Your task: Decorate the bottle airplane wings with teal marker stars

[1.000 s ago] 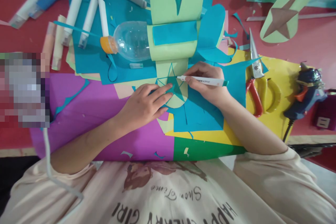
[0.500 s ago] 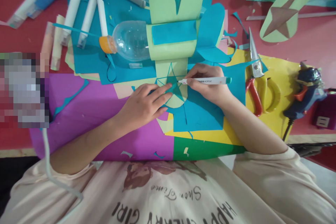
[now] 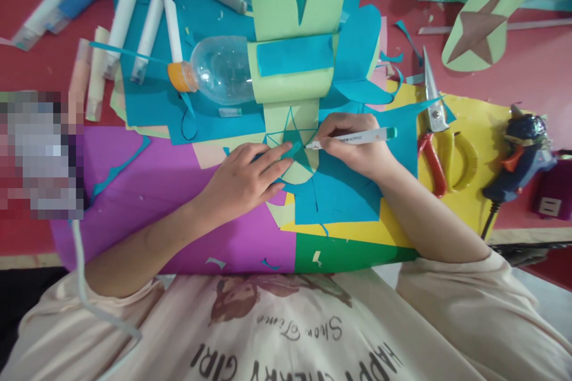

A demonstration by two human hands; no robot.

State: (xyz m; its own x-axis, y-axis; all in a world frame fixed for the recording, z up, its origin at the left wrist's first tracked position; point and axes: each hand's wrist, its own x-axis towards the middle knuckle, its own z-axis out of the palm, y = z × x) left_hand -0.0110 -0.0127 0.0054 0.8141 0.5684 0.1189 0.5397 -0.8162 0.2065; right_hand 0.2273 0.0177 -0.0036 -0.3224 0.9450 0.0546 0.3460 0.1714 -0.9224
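Note:
My right hand [image 3: 353,146] grips a white marker [image 3: 357,138] with a teal end, its tip resting on a teal star [image 3: 298,149] drawn on a light green paper strip [image 3: 290,116]. My left hand [image 3: 245,178] lies flat with its fingers stretched out, pressing the rounded end of that strip down beside the star. The strip runs up to a clear plastic bottle [image 3: 218,77] with an orange cap, wrapped in green and blue paper.
Red-handled scissors [image 3: 431,131] and a dark blue glue gun [image 3: 521,158] lie to the right on yellow paper. Several white marker tubes [image 3: 147,27] lie at the upper left. Purple [image 3: 179,190], blue and green sheets cover the red table. A pixelated patch sits at the left.
The marker's tip has slid down and slightly right along the star, and its teal end has tilted upward. My left hand has stayed in place.

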